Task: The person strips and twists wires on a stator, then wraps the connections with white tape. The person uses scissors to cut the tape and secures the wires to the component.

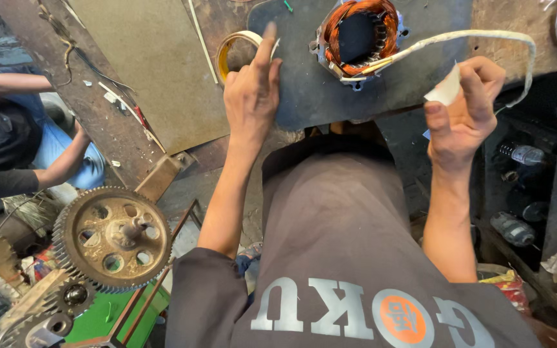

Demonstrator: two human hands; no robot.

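So the round motor stator with copper-orange windings (358, 37) sits on a dark grey flat metal plate surface (311, 90), up near the top middle of the view, dark hollow in the centre, pale metal frame around the coil. A bundle of leads comes off its lower right side and runs into a long whitish fabric sleeve (485, 36) that loops out to the right and curves back down. The right hand (460, 113) is just right of and below the stator, not touching it, fingers curled in and pinching a small white scrap of paper or tape (446, 89) between thumb and fingertips, right beside that sleeve loop. The left hand (251, 93) is on the other side, left of the stator, fingers stretched out loosely with the index pointing up, its fingertips at a roll of yellowish-white tape (236, 48) lying at the plate's left edge; can't tell if it's actually gripping the roll. Further out, lower left, there's a big rusty toothed gear wheel (112, 237), and another person's arm in a dark sleeve (8, 138) at the far left.
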